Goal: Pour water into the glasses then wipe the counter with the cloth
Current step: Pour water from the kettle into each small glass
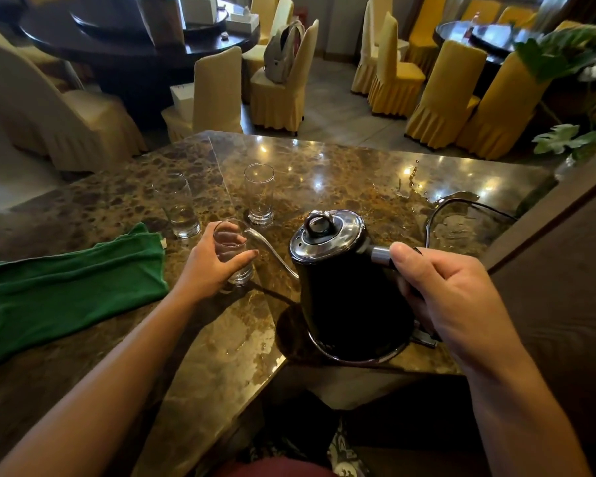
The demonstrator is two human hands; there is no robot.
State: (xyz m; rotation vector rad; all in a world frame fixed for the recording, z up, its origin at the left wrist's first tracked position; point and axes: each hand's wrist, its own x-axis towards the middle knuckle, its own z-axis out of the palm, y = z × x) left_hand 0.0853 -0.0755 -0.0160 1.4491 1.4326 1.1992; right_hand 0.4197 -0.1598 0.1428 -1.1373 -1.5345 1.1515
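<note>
the left hand [210, 263] is curled round a short glass [233, 253] that stands on the counter [324, 173] a little in from its near edge, close to the seam in the stone. the thumb lies along the near side of the glass with its tip at the right wall, and the fingers wrap round the far left side, loosely spread; the fingertips themselves are hidden behind the glass.

the right hand [451, 297] grips the handle of a black kettle [344, 287]. its thumb presses along the top of the handle by the metal collar, and the other fingers are folded tight round the handle below, pressed together. the kettle is tipped toward the left, its base just above the counter's near edge, and its thin curved spout [272, 249] reaches to the rim of the held glass. a little water sits in the bottom of that glass; a stream cannot be made out.

two more glasses stand further in. the left glass [179, 204] holds some water in its bottom. the far glass [259, 194], just beyond the held one, looks empty.

a green cloth [73, 290] lies crumpled flat toward the counter's left edge, its right corner near the left glass and the left wrist.

toward the right edge a puddle [461, 228] spreads on the stone, with a dark cord [434, 215] looping through it.
</note>
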